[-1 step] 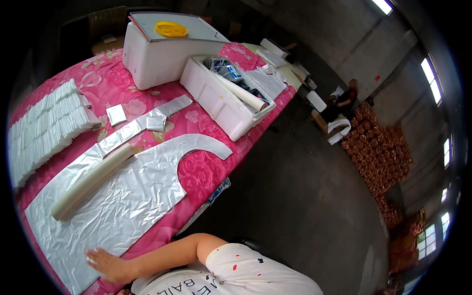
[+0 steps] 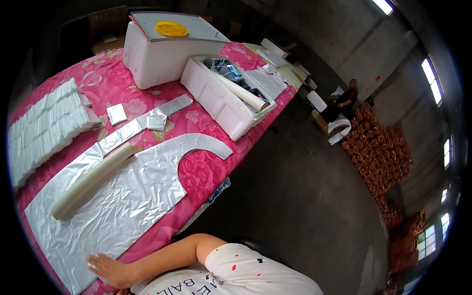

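Observation:
A thin silvery-white plastic sheet shaped like an apron (image 2: 142, 196), with a curved strap at its far end, lies spread and wrinkled on the table. My right hand (image 2: 110, 271) rests at its near right edge, palm down, fingers stretched out and holding nothing. Across the sheet's left part lies a pale tube (image 2: 93, 182), touched by neither hand. Only a sliver of skin shows at the bottom edge beside my right wrist; it may be my left hand (image 2: 123, 292), and its fingers are hidden.
A pink floral cloth (image 2: 201, 172) covers the table. Stacked folded white packets (image 2: 49, 128) stand at left, near a single folded packet (image 2: 116, 114). Behind are an open foam box (image 2: 211, 96) of packages and a larger foam box (image 2: 162, 64). A person (image 2: 346, 98) sits far right.
The fingers of my right hand have shifted very slightly toward me along the sheet's edge. The sheet and the tube lie as before.

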`<action>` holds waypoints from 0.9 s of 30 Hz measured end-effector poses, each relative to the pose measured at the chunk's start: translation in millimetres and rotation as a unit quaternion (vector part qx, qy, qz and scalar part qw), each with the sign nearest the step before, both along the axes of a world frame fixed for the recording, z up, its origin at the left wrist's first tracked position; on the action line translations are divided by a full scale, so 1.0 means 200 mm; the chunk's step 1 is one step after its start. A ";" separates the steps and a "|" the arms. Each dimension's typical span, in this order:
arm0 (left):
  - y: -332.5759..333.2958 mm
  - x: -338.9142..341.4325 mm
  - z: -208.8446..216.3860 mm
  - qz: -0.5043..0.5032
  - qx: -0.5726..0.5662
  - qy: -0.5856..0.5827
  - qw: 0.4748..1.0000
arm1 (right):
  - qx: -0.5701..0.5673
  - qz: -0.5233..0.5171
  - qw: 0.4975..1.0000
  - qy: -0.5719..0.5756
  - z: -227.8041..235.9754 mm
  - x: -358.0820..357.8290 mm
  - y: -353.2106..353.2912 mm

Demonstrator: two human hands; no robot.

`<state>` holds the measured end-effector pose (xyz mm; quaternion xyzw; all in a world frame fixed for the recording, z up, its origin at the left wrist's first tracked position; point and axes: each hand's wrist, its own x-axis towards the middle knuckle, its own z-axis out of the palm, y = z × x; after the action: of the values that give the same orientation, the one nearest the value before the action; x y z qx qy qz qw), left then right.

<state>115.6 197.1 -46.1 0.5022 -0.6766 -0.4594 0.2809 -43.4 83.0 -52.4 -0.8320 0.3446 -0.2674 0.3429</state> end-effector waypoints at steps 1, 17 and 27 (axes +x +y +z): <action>-0.01 0.00 0.03 0.028 0.041 0.000 0.999 | -0.038 -0.029 0.997 -0.058 -0.06 0.07 0.08; -0.31 -0.18 0.41 -0.009 -0.108 -0.238 0.965 | -0.261 0.098 0.954 0.107 0.29 -0.14 -0.06; -0.33 -0.18 0.35 0.078 -0.037 -0.130 0.988 | -0.191 0.051 0.978 0.072 0.32 -0.27 -0.09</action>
<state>79.6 131.9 24.2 0.5982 -0.6823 -0.3420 0.2442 -97.2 65.5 12.0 -0.9157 0.2684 -0.2495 0.1652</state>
